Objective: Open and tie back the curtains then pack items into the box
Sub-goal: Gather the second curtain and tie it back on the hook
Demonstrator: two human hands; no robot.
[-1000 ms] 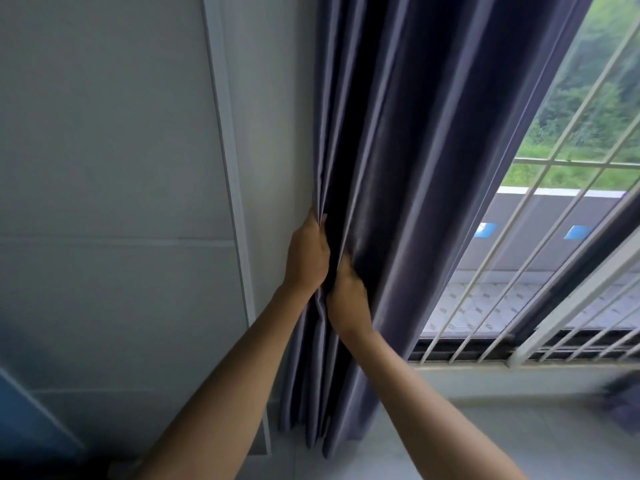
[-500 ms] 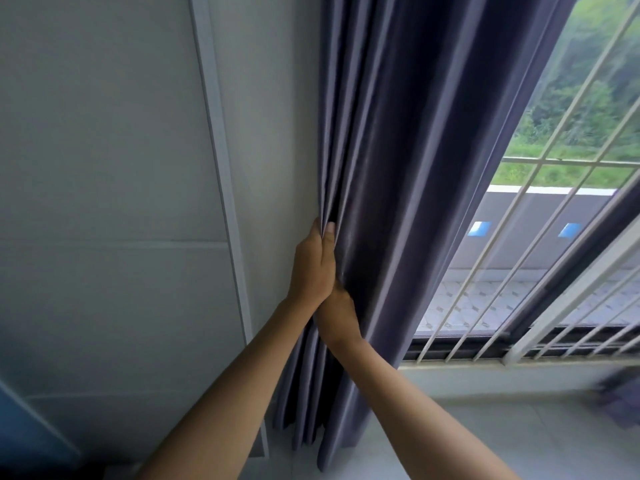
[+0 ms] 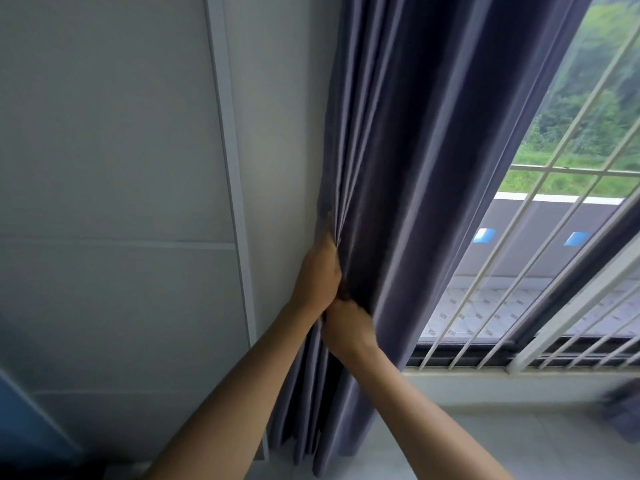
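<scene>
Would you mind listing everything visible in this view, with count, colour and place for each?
curtain: one, grey-purple, gathered in folds at the left edge of the window, hanging to the floor.
second piece of dark fabric: one, same grey-purple, lower right corner; too little shows to name it.
window bars: one white grille, right side, across the glass.
wall: one, pale grey panels, left half.
wall trim strip: one, white, running down the wall left of the curtain.
floor: pale, bottom right.
blue object: one, lower left corner, unclear.
left hand: one, grips the curtain's folds, upper.
right hand: one, grips the folds just below.
</scene>
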